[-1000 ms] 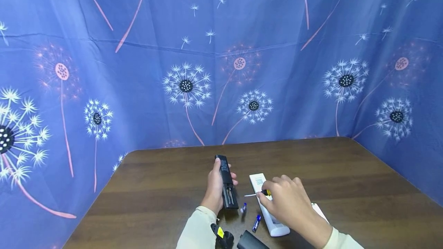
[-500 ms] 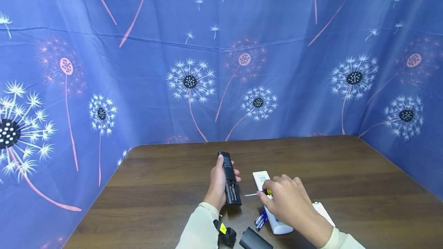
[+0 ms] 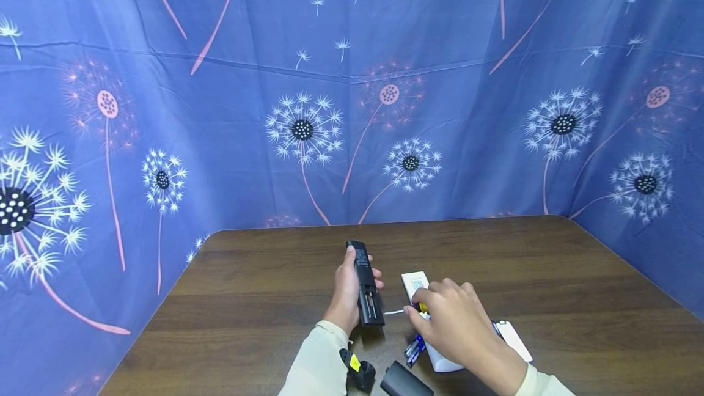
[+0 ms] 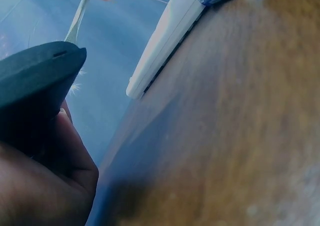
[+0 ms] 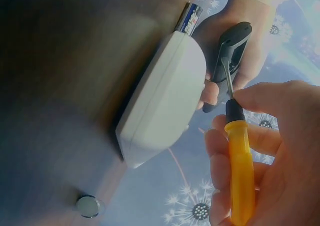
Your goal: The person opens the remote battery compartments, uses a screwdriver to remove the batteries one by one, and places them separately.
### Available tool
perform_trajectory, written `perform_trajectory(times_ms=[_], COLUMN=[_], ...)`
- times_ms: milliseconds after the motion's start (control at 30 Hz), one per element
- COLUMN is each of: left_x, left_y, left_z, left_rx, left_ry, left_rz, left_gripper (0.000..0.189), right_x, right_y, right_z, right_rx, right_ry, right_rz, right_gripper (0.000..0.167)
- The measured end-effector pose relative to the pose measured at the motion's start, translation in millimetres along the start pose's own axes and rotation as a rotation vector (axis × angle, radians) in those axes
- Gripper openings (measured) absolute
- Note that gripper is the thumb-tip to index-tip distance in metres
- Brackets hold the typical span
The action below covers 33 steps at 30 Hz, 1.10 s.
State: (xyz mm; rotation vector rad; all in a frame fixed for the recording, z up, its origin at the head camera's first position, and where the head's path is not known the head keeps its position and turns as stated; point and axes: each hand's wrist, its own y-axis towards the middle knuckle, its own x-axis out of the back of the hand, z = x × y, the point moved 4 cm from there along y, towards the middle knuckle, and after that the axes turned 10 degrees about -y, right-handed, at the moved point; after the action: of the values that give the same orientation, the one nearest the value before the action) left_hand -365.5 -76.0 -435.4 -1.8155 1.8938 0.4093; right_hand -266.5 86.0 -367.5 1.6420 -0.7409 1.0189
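In the head view my left hand [image 3: 346,292] holds a black remote control [image 3: 364,267], its back facing up and its battery compartment uncovered. My right hand [image 3: 453,316] grips a screwdriver [image 5: 241,171] by its yellow handle, with thumb and fingers around it. The screwdriver's metal shaft [image 3: 393,312] points left, and its tip is right at the compartment end of the remote. In the left wrist view that tip overlaps the edge of the black remote [image 4: 40,70]. Blue batteries [image 3: 414,350] lie together on the table below, beside a white remote-like device [image 3: 442,359].
A black curved piece [image 3: 406,379] lies near the front edge. Left of it is a black item with a yellow label [image 3: 357,368], by the left sleeve. A white flat piece [image 3: 514,341] lies right of my right wrist. A patterned blue cloth [image 3: 352,109] hangs behind the table.
The battery that was just below the black remote now lies beside the other battery. My right hand has brought the screwdriver tip left to the remote. The head view has shifted slightly.
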Motion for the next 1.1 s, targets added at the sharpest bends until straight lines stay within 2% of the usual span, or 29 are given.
perform_trajectory(times_ms=[100, 233, 600, 767, 1100], left_x=[0.0, -0.8, -1.3, -1.0, 0.4], left_y=[-0.9, -2.5, 0.3, -2.0, -1.6], left_z=[-0.3, -1.1, -1.4, -2.4, 0.1], left_rx=[0.001, -0.002, -0.008, 0.006, 0.006], left_ry=[0.008, 0.002, -0.019, 0.01, 0.005], left_rz=[0.0, 0.004, 0.012, 0.012, 0.006], left_gripper=[0.071, 0.071, 0.068, 0.07, 0.071], right_x=[1.0, 2.9, 7.4, 13.2, 18.5], right_y=[0.1, -0.6, -7.3, -11.5, -16.9], right_z=[1.3, 1.6, -6.8, -14.8, -36.5], right_rx=[-0.005, 0.004, 0.076, 0.063, 0.02], right_ry=[0.004, 0.005, 0.032, 0.023, 0.039], right_rz=[0.019, 0.003, -0.124, -0.192, -0.189], right_gripper=[0.018, 0.018, 0.01, 0.012, 0.008])
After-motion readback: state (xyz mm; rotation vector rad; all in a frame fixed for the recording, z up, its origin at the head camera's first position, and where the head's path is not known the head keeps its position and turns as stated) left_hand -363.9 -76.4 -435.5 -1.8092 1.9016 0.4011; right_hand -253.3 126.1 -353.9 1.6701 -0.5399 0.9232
